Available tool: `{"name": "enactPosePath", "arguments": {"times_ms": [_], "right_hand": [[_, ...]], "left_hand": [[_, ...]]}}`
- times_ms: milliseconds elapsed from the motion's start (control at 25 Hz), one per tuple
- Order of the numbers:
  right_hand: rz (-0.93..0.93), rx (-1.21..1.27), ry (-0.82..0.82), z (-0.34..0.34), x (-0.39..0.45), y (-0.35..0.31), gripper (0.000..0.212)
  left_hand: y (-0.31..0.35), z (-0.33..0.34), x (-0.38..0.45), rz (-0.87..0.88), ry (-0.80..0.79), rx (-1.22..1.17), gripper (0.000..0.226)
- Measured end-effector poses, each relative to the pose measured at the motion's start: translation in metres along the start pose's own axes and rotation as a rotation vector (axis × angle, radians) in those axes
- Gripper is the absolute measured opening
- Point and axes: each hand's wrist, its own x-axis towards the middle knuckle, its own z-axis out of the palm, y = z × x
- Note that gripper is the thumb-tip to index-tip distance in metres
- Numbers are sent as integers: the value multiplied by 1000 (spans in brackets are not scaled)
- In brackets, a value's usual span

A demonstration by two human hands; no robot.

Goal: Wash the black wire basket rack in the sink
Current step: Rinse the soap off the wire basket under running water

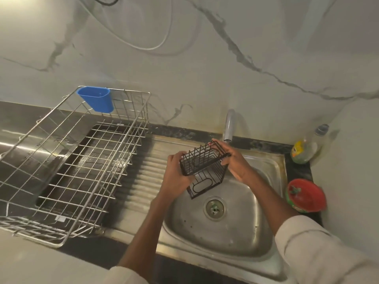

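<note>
Holding the black wire basket rack [203, 168] up over the sink [229, 226], tilted, its open side facing the camera. Gripping its left end with the left hand [177, 175], fingers curled round the frame. Gripping its right end with the right hand [232, 159], thumb hooked over the top wire and fingers wrapped behind. Keeping the two hands apart, the rack spanning the gap between them.

Hanging just beyond the right hand, nearly touching it: the faucet [229, 128], spout pointing down; whether water is running cannot be told. Lying below the hands, at the bottom of the bowl: the drain [215, 208]. Standing well to the left of the left hand: a silver dish rack [67, 160], with a blue cup [96, 99] clipped to its far rim. Sitting to the right of the right hand, on the dark counter edge: a clear bottle [305, 150] and, nearer the camera, a red-lidded tub [306, 195].
</note>
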Motion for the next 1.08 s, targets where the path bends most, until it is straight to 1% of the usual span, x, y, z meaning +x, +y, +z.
{"name": "enactPosePath", "arguments": {"times_ms": [40, 160, 200, 280, 360, 400, 480, 600, 680, 760, 840, 920, 1000, 1080], "right_hand": [[-8, -23, -10, 2, 4, -3, 92], [-59, -150, 26, 15, 18, -13, 53], [-78, -209, 54, 18, 22, -15, 47], [-86, -348, 183, 23, 28, -15, 41], [-87, -443, 332, 23, 36, -10, 26], [-80, -465, 379, 22, 38, -8, 20], [-69, -491, 431, 15, 41, -6, 23], [-145, -612, 389, 2, 25, -9, 18], [-166, -639, 357, -6, 4, -8, 20], [-157, -602, 385, -13, -21, -3, 20], [-130, -539, 442, -18, -45, 3, 19], [-91, -476, 489, -20, -65, 11, 22], [-78, -441, 538, -19, -78, 18, 28], [-66, -402, 560, -16, -83, 21, 27]], "left_hand": [[4, 1, -5, 3, 24, 25, 83], [13, 6, -18, -21, 109, 72, 88], [14, 9, -22, -38, 152, 73, 88], [16, 15, -27, -77, 230, 60, 88], [17, 20, -28, -90, 288, 59, 91], [18, 22, -28, -82, 304, 58, 92], [21, 25, -27, -60, 302, 53, 90], [22, 27, -24, -10, 241, 31, 82], [22, 27, -20, 18, 202, 23, 73], [21, 29, -14, 41, 151, 22, 69], [21, 34, -9, 70, 85, 26, 72], [21, 37, -7, 119, 29, 42, 73], [20, 38, -7, 176, 8, 56, 72], [18, 37, -9, 228, 21, 95, 70]]}}
